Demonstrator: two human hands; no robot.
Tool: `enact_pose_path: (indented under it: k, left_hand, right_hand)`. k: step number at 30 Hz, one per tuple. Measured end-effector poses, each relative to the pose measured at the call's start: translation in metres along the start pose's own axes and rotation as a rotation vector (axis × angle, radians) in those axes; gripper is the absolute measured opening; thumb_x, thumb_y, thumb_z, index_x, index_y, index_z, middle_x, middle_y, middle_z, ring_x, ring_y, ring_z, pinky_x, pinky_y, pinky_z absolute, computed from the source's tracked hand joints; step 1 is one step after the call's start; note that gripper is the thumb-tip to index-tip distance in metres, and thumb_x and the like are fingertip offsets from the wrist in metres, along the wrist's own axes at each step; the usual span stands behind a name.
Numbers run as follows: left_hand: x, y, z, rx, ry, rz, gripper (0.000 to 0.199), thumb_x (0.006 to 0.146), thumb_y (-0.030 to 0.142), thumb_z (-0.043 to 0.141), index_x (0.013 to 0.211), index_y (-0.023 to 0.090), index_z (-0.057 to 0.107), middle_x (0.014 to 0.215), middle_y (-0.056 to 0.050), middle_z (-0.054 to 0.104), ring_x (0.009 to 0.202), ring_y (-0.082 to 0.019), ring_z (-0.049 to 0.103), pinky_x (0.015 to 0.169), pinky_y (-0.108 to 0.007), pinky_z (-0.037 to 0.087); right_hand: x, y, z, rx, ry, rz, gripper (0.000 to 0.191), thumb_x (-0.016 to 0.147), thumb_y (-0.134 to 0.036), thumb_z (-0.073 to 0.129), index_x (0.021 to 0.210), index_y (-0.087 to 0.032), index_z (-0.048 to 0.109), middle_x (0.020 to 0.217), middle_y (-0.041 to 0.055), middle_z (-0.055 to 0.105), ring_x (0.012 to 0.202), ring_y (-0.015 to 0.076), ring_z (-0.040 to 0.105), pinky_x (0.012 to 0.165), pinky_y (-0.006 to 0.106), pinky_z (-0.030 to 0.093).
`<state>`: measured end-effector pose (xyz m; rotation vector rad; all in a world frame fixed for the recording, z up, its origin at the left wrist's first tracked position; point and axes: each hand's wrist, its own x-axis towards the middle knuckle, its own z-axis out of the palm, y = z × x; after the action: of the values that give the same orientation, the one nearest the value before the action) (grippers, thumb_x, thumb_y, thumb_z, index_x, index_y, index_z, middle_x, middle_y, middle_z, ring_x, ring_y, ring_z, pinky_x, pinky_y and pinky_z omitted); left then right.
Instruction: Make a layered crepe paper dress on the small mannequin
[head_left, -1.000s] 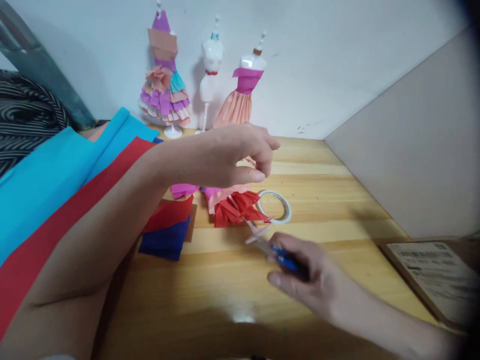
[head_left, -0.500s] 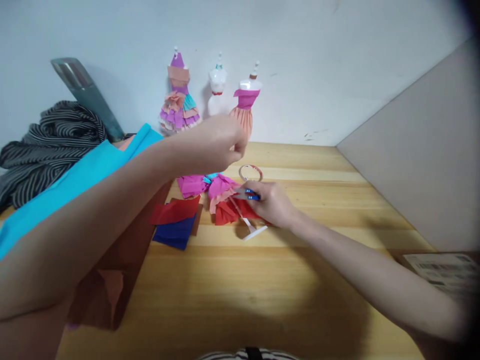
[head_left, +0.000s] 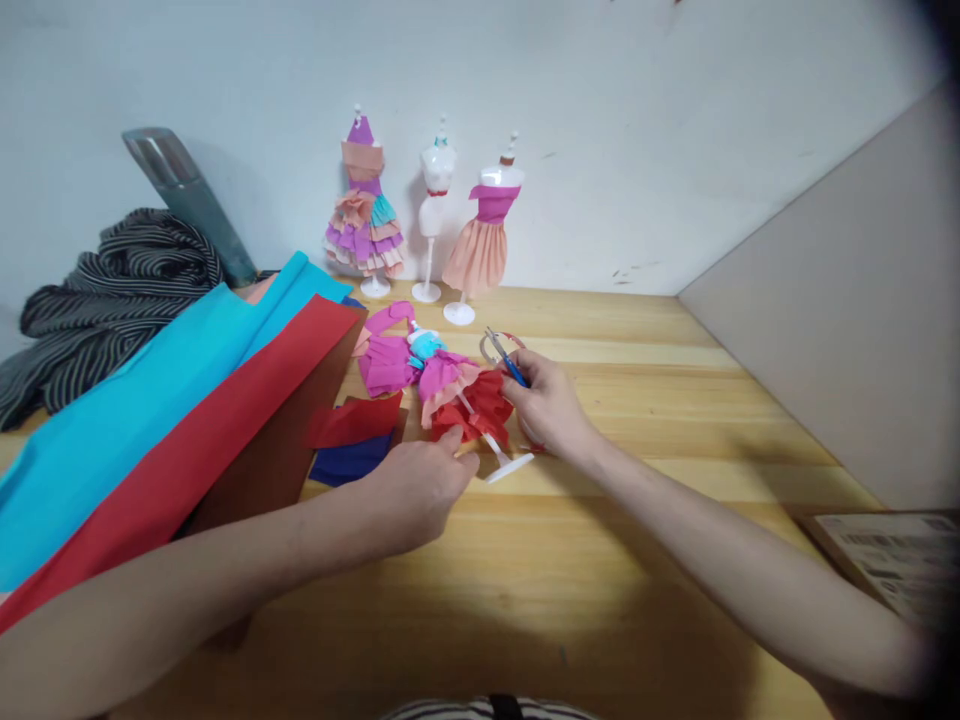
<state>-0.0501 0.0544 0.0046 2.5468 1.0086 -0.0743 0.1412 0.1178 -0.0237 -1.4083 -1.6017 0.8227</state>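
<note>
My right hand (head_left: 553, 408) grips small scissors (head_left: 514, 368) with blue handles, their metal blades pointing up and away. My left hand (head_left: 424, 490) is closed, its fingertips at the lower edge of a red ruffled paper skirt (head_left: 487, 400); what lies between them is hidden. That skirt belongs to a small dress form lying tilted on the table, with a turquoise bodice (head_left: 427, 346), a magenta and peach overskirt (head_left: 444, 380) and a white stand base (head_left: 510, 467). A roll of tape (head_left: 491, 347) lies behind the scissors, partly covered.
Three dress forms stand at the wall: a ruffled one (head_left: 363, 215), a bare white one (head_left: 437, 190) and a peach-skirted one (head_left: 480, 250). Red (head_left: 360, 420) and blue paper pieces (head_left: 349, 460) lie left of centre. Long turquoise (head_left: 172, 390) and red sheets (head_left: 225, 420) fill the left.
My left hand has come down from in front of the standing dress forms to the red skirt. The scissors have turned from pointing left to pointing upward.
</note>
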Motion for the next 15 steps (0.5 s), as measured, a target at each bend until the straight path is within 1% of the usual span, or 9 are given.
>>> enact_pose_path:
  k: [2, 4, 6, 8, 9, 11, 13, 14, 15]
  left_hand:
    - [0.001, 0.0, 0.004, -0.015, -0.028, -0.037, 0.049, 0.077, 0.01, 0.046, 0.126, 0.012, 0.051, 0.137, -0.023, 0.045, 0.091, -0.028, 0.067, 0.076, -0.041, 0.054]
    - [0.003, 0.0, 0.007, -0.075, -0.036, -0.048, 0.058, 0.08, 0.013, 0.045, 0.138, 0.013, 0.04, 0.145, -0.024, 0.036, 0.103, -0.031, 0.064, 0.084, -0.044, 0.052]
    - [0.006, -0.002, 0.01, -0.181, -0.014, -0.052, 0.06, 0.082, 0.015, 0.044, 0.142, 0.014, 0.035, 0.146, -0.023, 0.036, 0.114, -0.034, 0.058, 0.091, -0.047, 0.049]
    - [0.01, -0.005, 0.016, -0.324, 0.043, -0.033, 0.062, 0.081, 0.017, 0.046, 0.141, 0.013, 0.037, 0.144, -0.021, 0.04, 0.12, -0.034, 0.053, 0.095, -0.046, 0.047]
    - [0.012, -0.006, 0.019, -0.411, 0.085, -0.014, 0.062, 0.079, 0.018, 0.049, 0.14, 0.014, 0.038, 0.141, -0.02, 0.044, 0.119, -0.031, 0.054, 0.095, -0.043, 0.047]
    - [0.017, -0.008, 0.025, -0.613, 0.156, -0.01, 0.063, 0.075, 0.017, 0.053, 0.136, 0.016, 0.044, 0.131, -0.017, 0.053, 0.104, -0.025, 0.061, 0.087, -0.037, 0.051]
    - [0.022, -0.008, 0.029, -0.868, 0.172, -0.094, 0.06, 0.072, 0.018, 0.055, 0.131, 0.017, 0.049, 0.107, -0.012, 0.064, 0.085, -0.02, 0.064, 0.075, -0.034, 0.053]
    - [0.023, -0.007, 0.03, -1.003, 0.164, -0.154, 0.058, 0.072, 0.018, 0.056, 0.13, 0.016, 0.05, 0.094, -0.009, 0.066, 0.08, -0.019, 0.064, 0.071, -0.033, 0.053]
    - [0.023, -0.005, 0.03, -1.133, 0.154, -0.21, 0.057, 0.072, 0.019, 0.056, 0.129, 0.015, 0.05, 0.084, -0.007, 0.065, 0.079, -0.02, 0.064, 0.069, -0.033, 0.053]
  right_hand:
    - [-0.002, 0.001, 0.001, 0.056, -0.002, 0.05, 0.006, 0.067, -0.026, 0.054, 0.069, -0.02, 0.053, 0.06, -0.0026, 0.052, 0.056, 0.0126, 0.045, 0.055, 0.026, 0.036]
    - [-0.005, -0.001, 0.003, 0.124, -0.004, 0.102, 0.007, 0.067, -0.026, 0.053, 0.071, -0.02, 0.052, 0.058, -0.0035, 0.051, 0.052, 0.0119, 0.045, 0.051, 0.025, 0.035]
    - [-0.007, -0.005, 0.006, 0.194, -0.015, 0.156, 0.008, 0.07, -0.027, 0.051, 0.076, -0.021, 0.05, 0.052, -0.0062, 0.046, 0.044, 0.0103, 0.04, 0.045, 0.024, 0.032]
    - [-0.011, -0.011, 0.007, 0.254, -0.034, 0.207, 0.01, 0.073, -0.028, 0.05, 0.081, -0.022, 0.049, 0.045, -0.0093, 0.04, 0.036, 0.0089, 0.033, 0.039, 0.022, 0.027]
    - [-0.013, -0.014, 0.007, 0.281, -0.045, 0.229, 0.011, 0.074, -0.029, 0.049, 0.083, -0.022, 0.049, 0.043, -0.0103, 0.038, 0.033, 0.0085, 0.031, 0.036, 0.022, 0.024]
    - [-0.016, -0.021, 0.008, 0.32, -0.065, 0.263, 0.014, 0.077, -0.03, 0.048, 0.088, -0.021, 0.05, 0.04, -0.0114, 0.037, 0.029, 0.0079, 0.027, 0.033, 0.022, 0.021]
    - [-0.019, -0.026, 0.007, 0.365, -0.078, 0.29, 0.019, 0.078, -0.032, 0.049, 0.093, -0.02, 0.051, 0.039, -0.012, 0.037, 0.027, 0.0073, 0.026, 0.032, 0.021, 0.019]
    - [-0.02, -0.027, 0.007, 0.393, -0.083, 0.307, 0.023, 0.078, -0.033, 0.05, 0.096, -0.02, 0.051, 0.038, -0.0123, 0.037, 0.027, 0.007, 0.025, 0.032, 0.02, 0.018]
    - [-0.021, -0.029, 0.006, 0.419, -0.088, 0.325, 0.027, 0.077, -0.034, 0.051, 0.1, -0.02, 0.051, 0.037, -0.0127, 0.036, 0.027, 0.0068, 0.024, 0.031, 0.02, 0.018]
